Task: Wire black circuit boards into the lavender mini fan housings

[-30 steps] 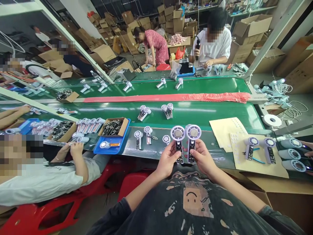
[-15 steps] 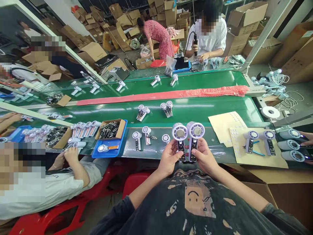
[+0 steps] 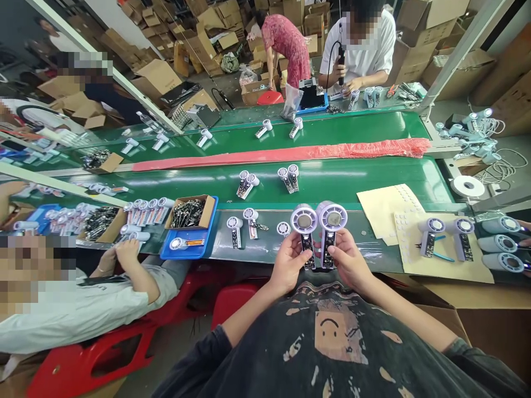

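Fans (image 3: 304, 221) (image 3: 332, 217) are standing side by side, left hand (image 3: 290, 261) and right hand (image 3: 349, 257) each pinching one by its handle; beyond, the surface (image 3: 265, 249) is bearing a blue tray (image 3: 182, 251), and the green belt (image 3: 352, 182) is carrying more.

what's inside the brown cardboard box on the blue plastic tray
A heap of thin dark and silvery parts lies in the box; its lower layers and the box's bottom are covered.

Worn on the head, looking forward and down.
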{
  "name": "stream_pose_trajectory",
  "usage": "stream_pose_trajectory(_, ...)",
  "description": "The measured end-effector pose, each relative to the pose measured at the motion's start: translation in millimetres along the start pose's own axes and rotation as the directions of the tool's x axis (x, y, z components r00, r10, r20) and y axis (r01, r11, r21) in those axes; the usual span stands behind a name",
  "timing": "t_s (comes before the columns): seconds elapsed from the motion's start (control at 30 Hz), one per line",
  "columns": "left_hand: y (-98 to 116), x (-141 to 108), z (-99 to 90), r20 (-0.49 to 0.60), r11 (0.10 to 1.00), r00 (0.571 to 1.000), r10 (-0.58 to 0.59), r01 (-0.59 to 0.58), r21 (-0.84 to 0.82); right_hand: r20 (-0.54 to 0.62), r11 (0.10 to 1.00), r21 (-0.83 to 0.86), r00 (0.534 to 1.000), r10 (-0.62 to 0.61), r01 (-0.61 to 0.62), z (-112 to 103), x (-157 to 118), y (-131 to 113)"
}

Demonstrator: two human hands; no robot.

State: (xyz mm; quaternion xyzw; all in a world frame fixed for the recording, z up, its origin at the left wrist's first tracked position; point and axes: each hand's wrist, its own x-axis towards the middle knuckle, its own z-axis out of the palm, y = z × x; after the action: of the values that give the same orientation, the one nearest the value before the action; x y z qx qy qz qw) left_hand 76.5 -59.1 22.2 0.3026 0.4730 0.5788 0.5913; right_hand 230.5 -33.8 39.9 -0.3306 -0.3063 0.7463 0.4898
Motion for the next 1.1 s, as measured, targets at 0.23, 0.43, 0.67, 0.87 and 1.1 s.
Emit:
stream_pose_trajectory(0.23, -10.9, 1.6, 1.5, -0.016, 0.999, 1.0, -0.02, 0.02, 0.031, -0.036, 1.0, -0.02, 0.999, -0.003, 0.003, -10.3, 2.3, 4.6)
stream_pose_trajectory(0.43, -16.5, 5.3, 11.9, -0.021, 0.999, 0.999, -0.043, 0.044, 0.016, -0.084, 0.998, -0.04, 0.995, -0.055, 0.052, -21.5, -0.7, 2.1)
stream_pose_trajectory(0.67, -14.5, 3.8, 23.7, 0.029, 0.998, 0.999, -0.023, 0.025, -0.053, -0.063, 0.999, 0.003, 0.997, -0.054, 0.055, -23.4, -11.4, -16.2)
stream_pose_trajectory(0.87, -15.4, 3.2, 31.4, 0.056, 0.999, 0.998, 0.012, -0.01, -0.038, -0.04, 0.996, -0.022, 0.995, -0.088, 0.087, -25.9, -16.2, -22.2)
stream_pose_trajectory(1.1, -16.1, 0.1, 38.1, 0.087, 0.998, 0.996, 0.029, -0.024, -0.056, -0.031, 0.993, -0.068, 0.995, -0.1, 0.098, -30.9, -19.7, -23.8)
